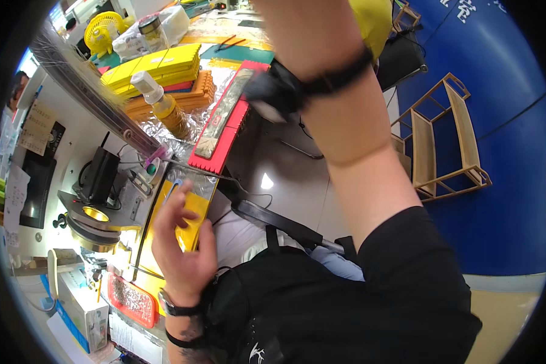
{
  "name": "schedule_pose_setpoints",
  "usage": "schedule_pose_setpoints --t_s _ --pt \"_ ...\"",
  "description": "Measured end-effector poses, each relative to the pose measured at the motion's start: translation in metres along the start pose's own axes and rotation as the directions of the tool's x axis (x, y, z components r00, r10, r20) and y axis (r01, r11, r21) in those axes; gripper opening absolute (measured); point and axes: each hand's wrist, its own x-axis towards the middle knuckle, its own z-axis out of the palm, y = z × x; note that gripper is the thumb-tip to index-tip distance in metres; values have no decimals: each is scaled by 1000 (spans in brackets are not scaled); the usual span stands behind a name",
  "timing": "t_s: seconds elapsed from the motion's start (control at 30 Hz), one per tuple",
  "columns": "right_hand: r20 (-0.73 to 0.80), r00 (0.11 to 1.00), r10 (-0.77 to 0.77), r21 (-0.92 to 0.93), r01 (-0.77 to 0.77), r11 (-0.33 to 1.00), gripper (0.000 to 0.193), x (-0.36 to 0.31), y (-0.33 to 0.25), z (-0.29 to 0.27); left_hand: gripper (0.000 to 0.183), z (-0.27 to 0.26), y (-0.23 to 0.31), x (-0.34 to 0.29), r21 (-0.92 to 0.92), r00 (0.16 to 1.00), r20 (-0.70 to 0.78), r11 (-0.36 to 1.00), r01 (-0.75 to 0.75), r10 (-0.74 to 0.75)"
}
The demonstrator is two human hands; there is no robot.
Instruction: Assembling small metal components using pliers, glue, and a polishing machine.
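Observation:
My left hand [185, 252] hovers over a yellow mat [194, 209] on the bench, its fingers apart and slightly curled. Nothing shows in its grasp. A slim blue item [173, 188] appears by its fingertips; whether they touch is unclear. My right arm is raised across the upper middle, blurred by motion. Part of my right hand [306, 27] shows at the top edge, with its fingers outside the picture. A black strap with a dark blurred device [276, 94] circles that wrist. Beyond the left hand, a long greyish bar [224, 112] rests on a red notched board [233, 130].
A pump bottle of amber liquid [167, 112] stands beside stacked yellow notched boards [155, 70] and orange ones [203, 91]. At left are a round lamp-lit metal device [94, 227] and a red tray [130, 300]. A wooden rack [446, 136] stands right, against blue.

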Motion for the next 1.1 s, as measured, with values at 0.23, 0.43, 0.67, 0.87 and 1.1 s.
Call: schedule_pose_setpoints --t_s 0.23,0.43,0.67,0.87,1.1 --pt "-783 588 -204 -489 -378 786 9 -288 -107 46 24 31 23 0 -289 994 98 957 -10 40" --pt "-594 717 -366 -798 -469 377 11 -245 85 94 39 96 3 76 73 935 258 960 -271 245" --pt "-730 577 -366 -663 -468 584 9 -238 161 92 71 148 -21 87 135 874 428 940 -313 230" --pt "-643 638 -424 -763 -483 430 8 -239 151 87 75 159 -18 87 171 885 429 946 -276 181" --pt "-605 648 -463 -796 -491 354 7 -243 184 77 71 160 -25 79 250 910 365 921 -298 196"
